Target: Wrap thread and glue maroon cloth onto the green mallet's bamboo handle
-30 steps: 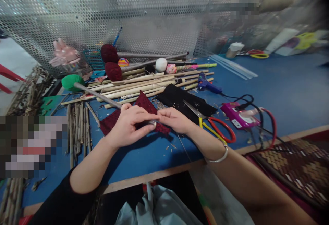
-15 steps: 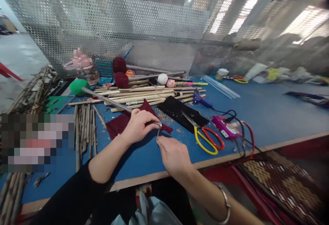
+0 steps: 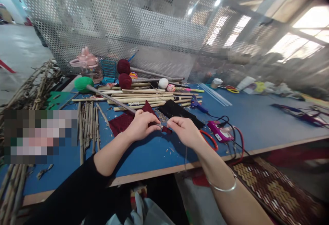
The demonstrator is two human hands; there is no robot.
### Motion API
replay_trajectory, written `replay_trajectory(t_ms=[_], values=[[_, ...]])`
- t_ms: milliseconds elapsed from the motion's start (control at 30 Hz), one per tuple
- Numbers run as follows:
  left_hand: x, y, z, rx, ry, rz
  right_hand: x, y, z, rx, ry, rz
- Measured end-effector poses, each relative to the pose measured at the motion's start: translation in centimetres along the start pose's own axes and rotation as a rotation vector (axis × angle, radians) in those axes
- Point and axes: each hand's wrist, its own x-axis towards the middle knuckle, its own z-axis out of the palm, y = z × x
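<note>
My left hand (image 3: 143, 123) is closed round the near end of a grey stick (image 3: 110, 98), its thumb and forefinger pinched at the tip. The stick slants up to the left and ends in a green wrapped ball (image 3: 83, 84). Just right of the stick's tip, my right hand (image 3: 183, 129) is closed in a pinch. A thin pale strand (image 3: 185, 156) hangs down below that hand. Whatever sits between its fingertips is too small to make out. Dark red cloth (image 3: 119, 123) lies under the stick. Red-handled scissors (image 3: 209, 139) are partly hidden behind my right hand.
Behind the hands lie bamboo sticks (image 3: 144, 98), a black cloth (image 3: 180, 112) and a blue glue gun (image 3: 197, 104). A purple power block (image 3: 221, 131) with cables is at the right. Short twigs (image 3: 88, 125) lie left; a pink-lidded bottle (image 3: 88, 65) stands behind.
My right hand has risen from below the stick's tip to beside it, on the right, and now covers part of the scissors. My left hand keeps its hold on the stick. The view has shifted slightly.
</note>
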Motion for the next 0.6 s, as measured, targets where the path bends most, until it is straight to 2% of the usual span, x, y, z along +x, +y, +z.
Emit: replay_trajectory(t_ms=[200,300,433,500,600], values=[[-0.3,0.4,-0.2,-0.012,0.036,0.01,1.6,2.1,1.4,-0.011,0.038,-0.075],[-0.3,0.6,-0.1,-0.001,0.04,-0.001,2.0,3.3,2.5,0.134,-0.022,-0.038],[-0.3,0.7,0.1,0.013,0.061,-0.032,1.9,4.3,3.8,0.4,-0.109,0.091],[-0.1,0.7,0.1,0.011,0.061,-0.033,1.5,4.5,4.3,0.413,-0.069,0.105],[0.2,0.5,0.2,0.01,0.07,-0.03,0.2,4.2,5.2,0.275,0.023,0.096]])
